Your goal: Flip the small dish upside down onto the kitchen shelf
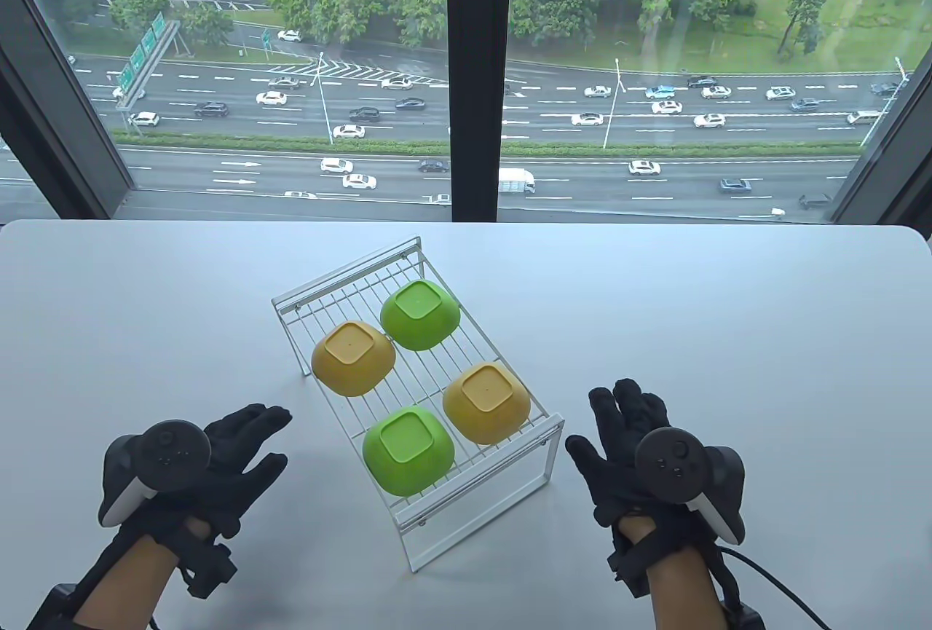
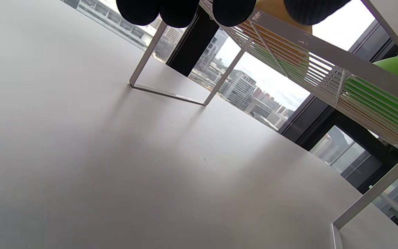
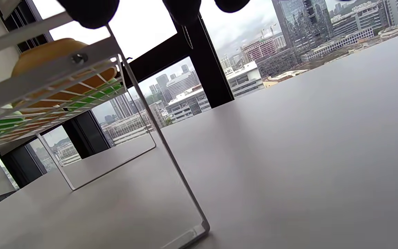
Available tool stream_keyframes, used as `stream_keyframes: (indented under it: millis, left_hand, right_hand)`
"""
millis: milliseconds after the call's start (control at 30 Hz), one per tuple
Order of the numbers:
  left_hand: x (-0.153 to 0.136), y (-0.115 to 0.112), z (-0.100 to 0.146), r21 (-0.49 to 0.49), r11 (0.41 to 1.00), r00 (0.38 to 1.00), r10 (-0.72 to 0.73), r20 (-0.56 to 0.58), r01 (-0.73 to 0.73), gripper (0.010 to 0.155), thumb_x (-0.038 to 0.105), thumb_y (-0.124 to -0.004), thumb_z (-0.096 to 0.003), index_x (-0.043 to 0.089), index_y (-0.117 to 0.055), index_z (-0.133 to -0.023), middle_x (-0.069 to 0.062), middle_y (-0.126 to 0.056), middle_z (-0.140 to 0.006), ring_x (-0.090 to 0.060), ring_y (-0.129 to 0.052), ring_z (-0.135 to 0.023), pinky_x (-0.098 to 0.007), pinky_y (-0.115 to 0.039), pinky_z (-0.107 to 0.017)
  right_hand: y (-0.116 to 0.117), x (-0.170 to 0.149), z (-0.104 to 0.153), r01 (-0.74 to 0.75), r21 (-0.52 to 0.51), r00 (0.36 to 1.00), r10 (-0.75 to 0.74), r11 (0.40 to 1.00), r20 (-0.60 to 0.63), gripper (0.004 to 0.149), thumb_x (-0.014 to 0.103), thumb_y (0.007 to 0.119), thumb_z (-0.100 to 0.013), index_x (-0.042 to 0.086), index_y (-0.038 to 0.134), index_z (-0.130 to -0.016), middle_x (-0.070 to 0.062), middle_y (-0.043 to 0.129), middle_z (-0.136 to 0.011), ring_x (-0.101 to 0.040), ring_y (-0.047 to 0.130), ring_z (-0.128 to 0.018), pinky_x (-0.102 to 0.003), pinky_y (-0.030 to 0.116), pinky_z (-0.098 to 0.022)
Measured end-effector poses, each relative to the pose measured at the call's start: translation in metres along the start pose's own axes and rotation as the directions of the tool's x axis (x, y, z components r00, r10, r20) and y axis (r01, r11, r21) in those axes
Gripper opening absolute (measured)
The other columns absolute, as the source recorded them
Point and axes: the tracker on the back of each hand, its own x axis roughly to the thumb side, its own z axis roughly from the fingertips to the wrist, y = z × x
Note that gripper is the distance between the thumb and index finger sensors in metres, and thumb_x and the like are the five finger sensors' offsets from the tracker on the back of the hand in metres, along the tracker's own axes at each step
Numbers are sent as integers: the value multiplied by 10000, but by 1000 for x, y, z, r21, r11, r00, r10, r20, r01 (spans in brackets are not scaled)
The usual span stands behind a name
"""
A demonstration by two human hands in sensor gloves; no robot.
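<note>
four dishes [image 1: 410,451] bases-up on shelf [image 1: 502,486]

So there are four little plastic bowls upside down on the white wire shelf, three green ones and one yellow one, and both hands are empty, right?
Almost. The colours are off: the table view shows two green plastic bowls and two yellow plastic bowls. All four do sit upside down on the white wire shelf, and the left hand and right hand are both empty.

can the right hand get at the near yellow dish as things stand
Probably yes. The right hand is open beside the shelf, and the near yellow dish sits upside down at that edge, with nothing between them.
</note>
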Motion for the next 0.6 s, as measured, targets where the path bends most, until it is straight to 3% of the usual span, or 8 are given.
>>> stream_keyframes:
  millis: [133, 333, 533, 600]
  left_hand:
    - [0, -2, -2, -2, 999, 999, -49, -11, 49, 714, 571, -654, -475, 304, -502, -1120, -109, -445, -1216, -451, -464, -1082, -736, -408, -750]
    - [2, -4, -3, -1, 998, 998, -63, -10, 63, 715, 569, -655, -475, 309, -492, -1121, -107, -419, -1222, -452, -435, -1090, -733, -394, -755]
    - [-3, -3, -7, -9, 991, 990, -131, -47, 131, 725, 570, -655, -475, 311, -471, -1127, -112, -386, -1227, -454, -379, -1099, -731, -361, -762]
    - [-5, -4, -7, -14, 991, 990, -136, -46, 135, 725, 572, -651, -476, 311, -469, -1127, -116, -387, -1224, -452, -379, -1098, -729, -362, -761]
  right_hand:
    - [13, -9, -5, -83, 122, 995, 90, 989, -51, 744, 617, 727, -527, 264, 470, -1129, -148, 228, -1228, -513, 178, -1061, -737, 290, -713]
    - [27, -29, -12, -53, 237, 990, 81, 970, -112, 738, 582, 762, -515, 253, 502, -1122, -134, 151, -1215, -483, 64, -1041, -730, 215, -701]
    - [18, -23, -11, -7, 190, 997, 21, 982, -74, 745, 576, 760, -515, 261, 466, -1123, -151, 184, -1214, -500, 120, -1045, -734, 239, -699]
    - [15, -22, -8, 86, 153, 996, -81, 984, -36, 740, 591, 731, -523, 260, 451, -1122, -146, 231, -1218, -507, 187, -1051, -734, 281, -700]
